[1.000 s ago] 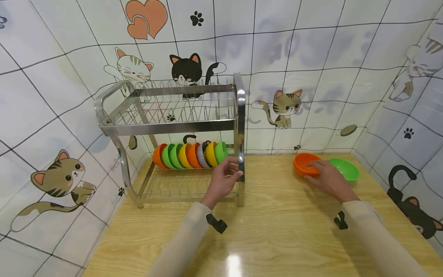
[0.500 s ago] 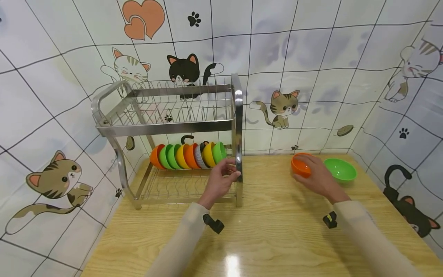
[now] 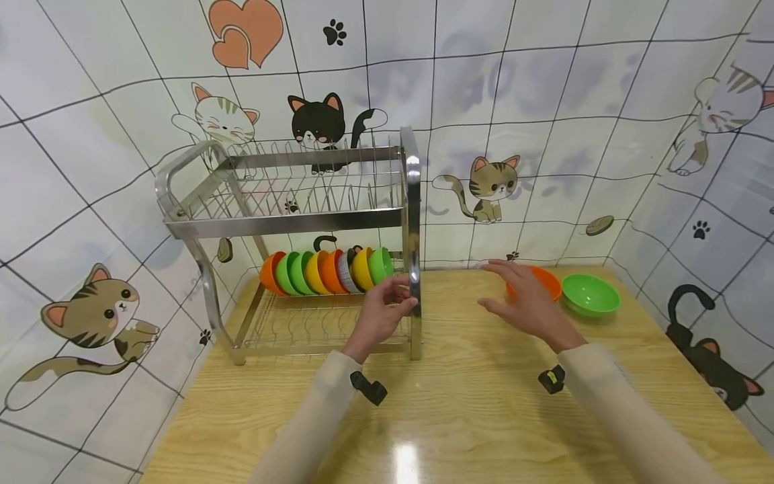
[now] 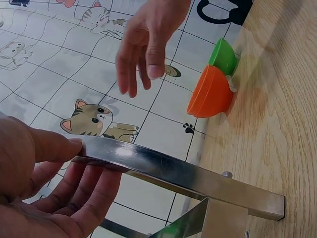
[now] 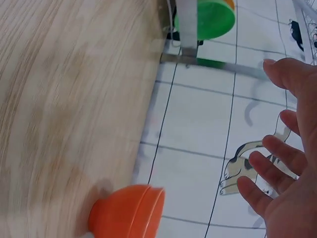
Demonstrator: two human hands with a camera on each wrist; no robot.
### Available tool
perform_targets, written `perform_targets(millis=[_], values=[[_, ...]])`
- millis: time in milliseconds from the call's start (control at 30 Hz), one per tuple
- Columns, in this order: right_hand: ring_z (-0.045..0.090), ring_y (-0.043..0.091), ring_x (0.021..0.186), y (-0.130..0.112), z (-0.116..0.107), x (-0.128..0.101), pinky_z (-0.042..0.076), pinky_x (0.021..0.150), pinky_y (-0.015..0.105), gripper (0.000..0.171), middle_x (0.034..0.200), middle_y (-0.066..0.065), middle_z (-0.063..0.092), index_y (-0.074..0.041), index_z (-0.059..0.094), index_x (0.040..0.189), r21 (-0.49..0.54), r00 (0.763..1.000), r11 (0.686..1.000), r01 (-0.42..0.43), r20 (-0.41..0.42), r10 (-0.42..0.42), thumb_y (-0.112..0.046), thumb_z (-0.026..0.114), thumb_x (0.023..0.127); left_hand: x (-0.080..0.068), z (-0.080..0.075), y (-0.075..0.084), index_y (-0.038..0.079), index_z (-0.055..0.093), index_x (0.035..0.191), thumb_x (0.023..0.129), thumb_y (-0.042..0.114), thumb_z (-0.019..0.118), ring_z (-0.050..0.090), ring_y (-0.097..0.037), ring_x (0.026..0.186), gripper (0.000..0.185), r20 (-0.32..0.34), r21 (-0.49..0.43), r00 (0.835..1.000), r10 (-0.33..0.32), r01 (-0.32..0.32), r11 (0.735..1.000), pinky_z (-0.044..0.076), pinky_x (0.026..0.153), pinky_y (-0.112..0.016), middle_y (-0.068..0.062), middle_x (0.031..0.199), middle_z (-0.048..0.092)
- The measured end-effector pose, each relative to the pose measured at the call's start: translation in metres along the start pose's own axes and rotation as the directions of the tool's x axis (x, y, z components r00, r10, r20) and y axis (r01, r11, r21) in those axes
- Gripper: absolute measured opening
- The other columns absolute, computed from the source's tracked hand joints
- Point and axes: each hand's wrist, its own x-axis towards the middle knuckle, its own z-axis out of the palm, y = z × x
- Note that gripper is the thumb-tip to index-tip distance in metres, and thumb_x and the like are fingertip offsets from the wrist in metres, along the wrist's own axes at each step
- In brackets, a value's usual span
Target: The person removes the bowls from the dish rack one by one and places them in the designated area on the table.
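Nearest us lies a wood-grain table [image 3: 465, 423]; over it we see the left hand [image 3: 379, 314], thumb and fingers curled round the right front post [image 3: 414, 228] of a steel rack [image 3: 290, 224]. The right hand [image 3: 523, 304] holds nothing, fingers spread wide, apart from the upright orange bowl [image 4: 210, 94] behind it; a green bowl [image 3: 590, 296] sits just beside. Farther back, we find a row of bowls [image 3: 329, 272] on the rack's lower tier, then a cat-patterned wall [image 3: 556, 87].

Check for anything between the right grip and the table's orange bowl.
Nothing visible: both wrist views show open space between the right grip and the orange bowl. A green bowl sits beside it, outside that gap.
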Motion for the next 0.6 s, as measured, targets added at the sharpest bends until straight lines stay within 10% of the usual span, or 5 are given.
perform_targets(millis=[600], values=[[0.056,0.034,0.132,-0.058,0.019,0.024,0.048,0.108,0.058,0.073,0.156,0.009,0.049,-0.019,0.046,0.153,0.216,0.993,0.975,-0.053,0.111,0.030,-0.038,0.079,0.090,0.001,-0.033,-0.003,0.022,0.057,0.142,0.090,0.028,0.081,0.063,-0.033,0.122,0.058,-0.039,0.066,0.999,-0.003,0.005,0.998,0.056,0.102,-0.047,-0.008,0.133,0.063]])
